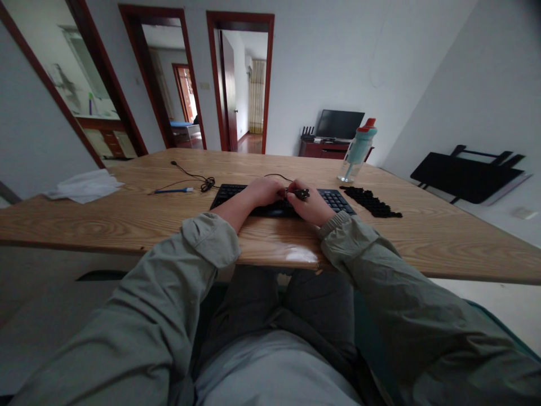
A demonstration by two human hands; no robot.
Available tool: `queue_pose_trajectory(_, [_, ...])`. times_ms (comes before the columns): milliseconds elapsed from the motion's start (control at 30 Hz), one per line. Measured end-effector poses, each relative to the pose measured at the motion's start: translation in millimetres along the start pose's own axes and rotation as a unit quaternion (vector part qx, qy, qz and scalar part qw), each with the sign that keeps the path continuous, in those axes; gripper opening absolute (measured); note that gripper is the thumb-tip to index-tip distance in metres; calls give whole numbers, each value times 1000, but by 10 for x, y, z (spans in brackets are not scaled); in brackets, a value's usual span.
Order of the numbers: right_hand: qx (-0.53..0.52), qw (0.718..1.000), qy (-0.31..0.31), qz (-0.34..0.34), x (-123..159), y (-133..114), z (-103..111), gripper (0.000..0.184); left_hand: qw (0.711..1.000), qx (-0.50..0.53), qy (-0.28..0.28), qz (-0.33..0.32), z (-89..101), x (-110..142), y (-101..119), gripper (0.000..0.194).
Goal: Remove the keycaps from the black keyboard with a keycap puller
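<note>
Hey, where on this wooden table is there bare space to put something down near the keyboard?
The near-left stretch of the table, between the white cloth and the keyboard, is bare. So is the near-right edge below the pile of black keycaps. Crowded: the middle, where the left hand and right hand work, plus the cable, pen and water bottle.

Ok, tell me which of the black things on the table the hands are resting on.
The black keyboard at the table's middle: both the left hand and right hand lie on it. The pile of loose black keycaps sits apart, untouched, by the water bottle.
</note>
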State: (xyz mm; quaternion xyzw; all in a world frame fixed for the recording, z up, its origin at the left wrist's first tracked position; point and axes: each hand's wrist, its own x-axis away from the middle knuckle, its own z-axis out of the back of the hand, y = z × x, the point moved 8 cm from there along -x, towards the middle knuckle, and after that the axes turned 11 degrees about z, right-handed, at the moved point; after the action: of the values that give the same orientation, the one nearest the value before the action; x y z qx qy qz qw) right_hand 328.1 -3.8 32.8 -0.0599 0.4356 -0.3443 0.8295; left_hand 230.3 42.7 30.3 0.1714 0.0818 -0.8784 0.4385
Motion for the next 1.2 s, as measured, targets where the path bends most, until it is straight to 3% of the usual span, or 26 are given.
queue_pose_trajectory(267, [-78, 997, -11, -26, -139, 311, -74, 13, 996, 30, 7, 83, -16, -12, -218, 24])
queue_pose_trajectory(500, [1, 1000, -14, -2, -347, 290, -64, 21, 993, 94, 0, 73, -50, -24, -239, 27])
queue_pose_trajectory(733, [33, 999, -27, 0, -381, 295, -37, 19, 983, 165, -26, 70, -95, -71, -259, 29])
queue_pose_trajectory(967, [66, 997, -23, 12, -405, 277, -66, 15, 978, 195, -44, 61, -152, -132, -292, 31])
queue_pose_trajectory(1200, [53, 999, -5, -10, -507, 390, -95, 26, 978, 186, -63, 74, -163, -117, -275, 27])
